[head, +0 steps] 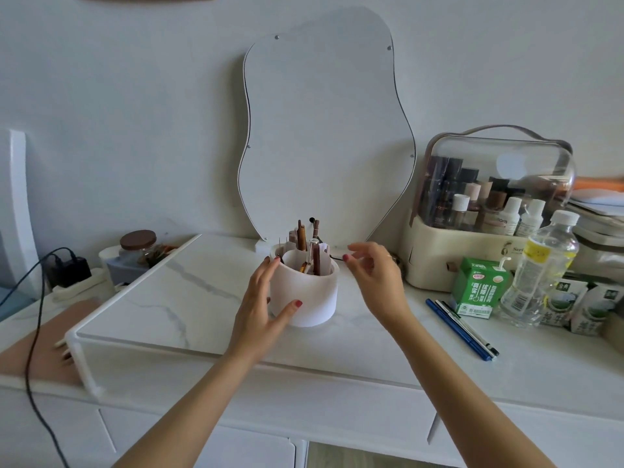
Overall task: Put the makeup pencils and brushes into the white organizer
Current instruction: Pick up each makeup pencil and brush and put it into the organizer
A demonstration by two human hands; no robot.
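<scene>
The round white organizer stands on the marble-patterned riser in the middle of the view. Several brown makeup pencils and brushes stick upright out of its compartments. My left hand rests against the organizer's left side, thumb on its front wall and fingers at the rim. My right hand hovers just right of the rim with its fingers spread and nothing in them.
A wavy mirror leans on the wall behind. To the right stand a clear-lidded cosmetics case, a green carton, a water bottle and two pens. A jar and a charger with cable sit left.
</scene>
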